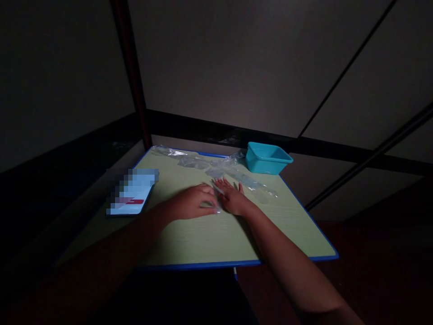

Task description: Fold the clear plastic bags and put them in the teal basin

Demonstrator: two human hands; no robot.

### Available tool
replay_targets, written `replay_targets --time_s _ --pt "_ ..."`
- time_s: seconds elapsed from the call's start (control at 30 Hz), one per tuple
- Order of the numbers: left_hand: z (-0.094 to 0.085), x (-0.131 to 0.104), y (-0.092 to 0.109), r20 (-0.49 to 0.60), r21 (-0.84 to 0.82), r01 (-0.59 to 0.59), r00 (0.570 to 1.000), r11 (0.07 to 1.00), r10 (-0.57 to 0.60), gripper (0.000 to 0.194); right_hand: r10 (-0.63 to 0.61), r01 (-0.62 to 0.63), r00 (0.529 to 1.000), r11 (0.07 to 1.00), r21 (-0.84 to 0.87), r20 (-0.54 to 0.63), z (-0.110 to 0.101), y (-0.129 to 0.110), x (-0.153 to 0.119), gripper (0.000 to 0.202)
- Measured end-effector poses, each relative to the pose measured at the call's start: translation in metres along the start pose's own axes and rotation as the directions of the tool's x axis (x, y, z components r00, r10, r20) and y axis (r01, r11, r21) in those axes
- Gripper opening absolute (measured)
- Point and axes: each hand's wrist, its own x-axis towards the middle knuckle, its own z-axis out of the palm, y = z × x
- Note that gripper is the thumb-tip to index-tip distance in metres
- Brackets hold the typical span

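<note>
Both my hands are over the middle of the table, close together. My left hand (195, 202) is curled, thumb and fingertips closed on the edge of a small clear plastic bag (218, 209). Most of that bag is hidden by the hands. My right hand (233, 199) lies flat over the bag's other side, fingers stretched forward and spread. Just beyond the hands, several flat clear plastic bags (216, 168) lie loosely overlapped. One long clear bag (250, 181) reaches toward the right edge.
A turquoise plastic basket (267, 165) stands at the table's back right corner. On the left lies a phone or tablet (133, 194) with a lit, partly blurred screen. The pale table (203, 241) has a blue rim; dark panelled walls (219, 67) stand close behind it.
</note>
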Motion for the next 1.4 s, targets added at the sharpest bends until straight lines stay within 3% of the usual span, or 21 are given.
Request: replay_targets --time_s 0.17,0.47,0.73,0.87,1.1,1.3,1.4 --pt "0.010 -0.003 -0.001 0.020 0.213 0.015 1.000 0.977 -0.019 0.024 0.060 -0.060 0.998 0.998 -0.001 0.008 0.000 0.005 0.002 0.056" --pt "0.009 -0.003 -0.005 0.061 0.250 -0.011 0.998 0.968 -0.005 0.025 0.000 -0.004 0.995 0.999 0.032 0.097 -0.004 0.009 -0.001 0.061" --pt "0.009 -0.004 -0.006 0.087 0.258 -0.015 0.996 0.966 -0.008 0.027 -0.056 0.056 0.993 0.998 -0.002 0.103 -0.003 0.007 -0.003 0.063" --pt "0.003 -0.002 0.002 0.010 0.336 0.021 1.000 0.942 -0.025 0.021 -0.048 0.049 0.996 0.999 -0.006 0.079 0.001 0.009 -0.002 0.063" --pt "-0.005 0.000 0.003 -0.214 0.423 0.230 0.965 0.877 -0.150 0.018 -0.054 0.056 0.997 0.998 -0.027 0.061 0.004 0.009 -0.002 0.070" --pt "0.006 -0.001 -0.011 -0.148 0.397 0.166 0.982 0.903 -0.115 0.034 -0.079 0.081 0.996 0.994 -0.075 0.027 0.003 0.004 -0.003 0.077" --pt "0.007 0.000 -0.013 -0.135 0.388 0.114 0.989 0.915 -0.066 0.023 -0.088 0.090 0.996 0.993 -0.078 0.035 0.003 0.003 -0.002 0.078"
